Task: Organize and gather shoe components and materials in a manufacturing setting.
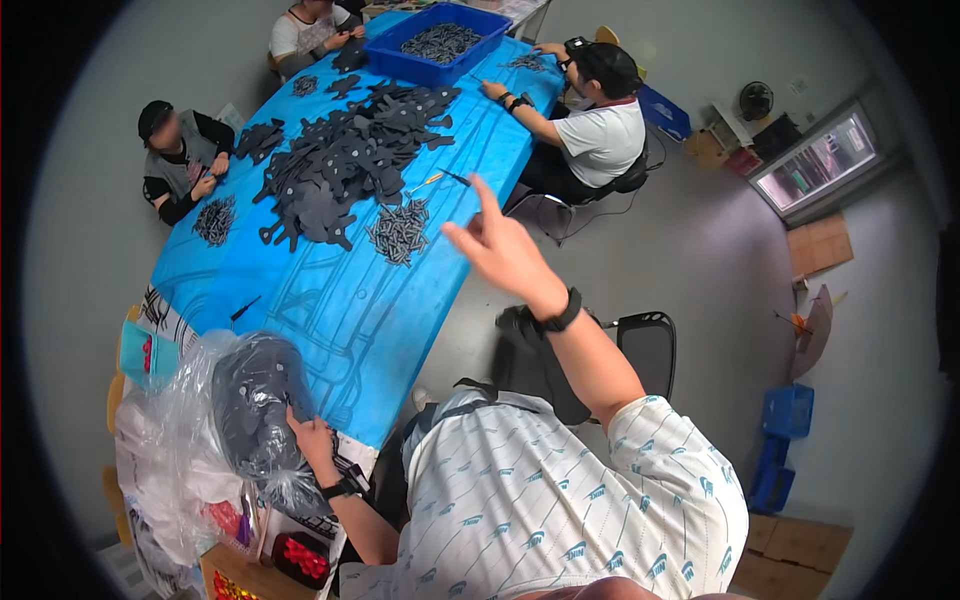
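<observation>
My right hand point(505, 255) is raised over the table's right edge, its index finger and thumb stretched apart and holding nothing. Just beyond its fingertip lies a thin tool with a yellow part and a dark end point(452, 178). Left of the hand is a pile of short grey rod-like pieces point(398, 232). My left hand point(312, 445) is at the near end of the table, gripping the side of a clear plastic bag point(262, 400) filled with dark grey pieces. Its index finger lies along the bag; the other fingers are partly hidden.
A big heap of dark grey lobed soft pieces point(335, 165) covers the blue table cover point(300, 300). A blue bin point(440, 45) of grey pieces stands at the far end. Three people sit around the table. A black chair point(645, 360) is to my right; red pieces point(305, 557) lie near left.
</observation>
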The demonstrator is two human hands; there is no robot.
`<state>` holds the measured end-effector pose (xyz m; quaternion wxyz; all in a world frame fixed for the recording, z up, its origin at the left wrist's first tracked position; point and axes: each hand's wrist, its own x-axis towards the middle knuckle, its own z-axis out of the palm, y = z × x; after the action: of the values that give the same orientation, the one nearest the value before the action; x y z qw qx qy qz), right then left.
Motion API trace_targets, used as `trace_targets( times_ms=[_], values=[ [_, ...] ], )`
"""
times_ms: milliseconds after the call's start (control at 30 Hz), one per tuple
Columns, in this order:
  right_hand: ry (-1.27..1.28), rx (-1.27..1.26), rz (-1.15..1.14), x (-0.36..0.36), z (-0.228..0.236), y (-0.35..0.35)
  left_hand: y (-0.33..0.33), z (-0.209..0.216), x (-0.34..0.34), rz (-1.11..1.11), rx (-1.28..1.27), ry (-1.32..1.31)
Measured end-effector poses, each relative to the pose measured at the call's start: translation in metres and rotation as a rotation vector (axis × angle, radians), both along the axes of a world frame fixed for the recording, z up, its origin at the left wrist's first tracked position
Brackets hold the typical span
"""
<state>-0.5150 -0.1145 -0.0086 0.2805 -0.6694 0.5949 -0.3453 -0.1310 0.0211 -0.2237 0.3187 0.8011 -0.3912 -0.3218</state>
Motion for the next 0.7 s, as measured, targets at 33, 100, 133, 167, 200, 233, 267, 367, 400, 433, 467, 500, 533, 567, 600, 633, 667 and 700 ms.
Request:
trace_targets(
  times_ms=[33, 100, 133, 167, 200, 233, 267, 367, 400, 433, 467, 500, 533, 567, 600, 633, 667, 700],
  values=[
    [0.328, 0.02, -0.169, -0.016, -0.025, -0.01, -0.002, 0.004, -0.008, -0.03, 0.021, 0.03],
    [0.243, 0.014, -0.174, -0.049, -0.065, -0.016, -0.004, -0.006, -0.018, -0.077, 0.046, 0.064],
    [0.148, 0.024, -0.175, -0.058, -0.073, -0.02, -0.007, -0.005, -0.021, -0.078, 0.036, 0.064],
    [0.148, 0.015, -0.171, -0.061, -0.075, -0.019, -0.008, -0.003, -0.027, -0.08, 0.058, 0.056],
    [0.101, 0.118, -0.149, -0.06, -0.078, -0.013, -0.008, -0.003, -0.032, -0.083, 0.081, 0.048],
    [0.054, 0.223, -0.128, -0.06, -0.08, -0.009, -0.01, -0.003, -0.035, -0.095, 0.08, 0.033],
    [0.052, 0.219, -0.135, -0.058, -0.079, -0.005, -0.011, -0.004, -0.036, -0.102, 0.076, 0.033],
    [0.04, 0.392, 0.053, -0.056, -0.077, -0.002, -0.011, -0.022, -0.026, -0.137, 0.097, 0.003],
    [0.038, 0.39, 0.045, -0.062, -0.089, -0.006, -0.009, -0.044, -0.012, -0.116, 0.043, -0.019],
    [0.093, 0.322, -0.007, -0.074, -0.107, -0.012, -0.012, -0.056, -0.007, -0.102, -0.011, -0.038],
    [0.152, 0.261, -0.069, -0.086, -0.112, -0.014, -0.019, -0.038, -0.017, -0.129, -0.007, -0.03],
    [0.193, 0.293, -0.171, -0.1, -0.116, -0.018, -0.023, -0.018, -0.024, -0.087, 0.01, -0.001],
    [0.195, 0.295, -0.173, -0.11, -0.125, -0.026, -0.022, -0.003, -0.029, -0.023, 0.023, 0.022],
    [0.397, 0.176, -0.321, -0.129, -0.143, -0.034, -0.025, -0.007, -0.025, -0.034, -0.026, -0.009],
    [0.601, 0.057, -0.455, -0.145, -0.159, -0.043, -0.03, -0.008, -0.025, -0.04, -0.021, -0.004],
    [0.584, 0.102, -0.48, -0.159, -0.171, -0.054, -0.03, -0.004, -0.024, -0.074, -0.02, -0.008],
    [0.567, 0.149, -0.516, -0.178, -0.175, -0.061, -0.033, 0.002, -0.026, -0.118, -0.019, -0.01],
    [0.551, 0.248, -0.516, -0.19, -0.175, -0.069, -0.034, 0.005, -0.027, -0.122, -0.016, -0.026]
  ],
)
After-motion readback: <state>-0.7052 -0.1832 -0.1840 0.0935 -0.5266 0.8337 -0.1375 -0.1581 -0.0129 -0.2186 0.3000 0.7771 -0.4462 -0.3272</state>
